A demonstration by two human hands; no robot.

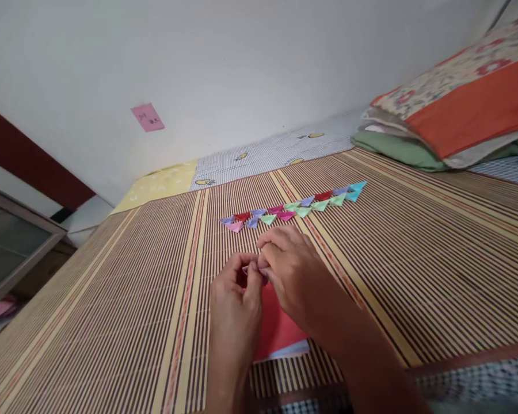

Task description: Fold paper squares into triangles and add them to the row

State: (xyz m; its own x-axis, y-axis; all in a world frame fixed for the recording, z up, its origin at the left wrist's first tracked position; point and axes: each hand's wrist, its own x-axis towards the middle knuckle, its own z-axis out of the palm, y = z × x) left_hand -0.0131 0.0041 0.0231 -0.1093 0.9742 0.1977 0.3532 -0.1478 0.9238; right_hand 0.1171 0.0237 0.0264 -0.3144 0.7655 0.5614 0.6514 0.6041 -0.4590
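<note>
Both of my hands meet over a red sheet of paper (pixel 280 328) that tops a small stack on the striped mat. My left hand (pixel 237 296) pinches a small folded piece of pinkish paper (pixel 263 272) between thumb and fingers. On the same piece, from the right, my right hand (pixel 287 264) is closed with its fingers bent; they hide most of it. Just beyond my fingers, two rows of small folded paper triangles (pixel 286 215) lie on the mat, in pink, red, lilac, pale green and blue.
The striped bamboo mat (pixel 125 310) covers the bed. Folded bedding with an orange and floral cover (pixel 470 109) is piled at the back right. A pink note (pixel 148 117) sticks to the white wall. A framed glass panel (pixel 15 241) stands beyond the left edge.
</note>
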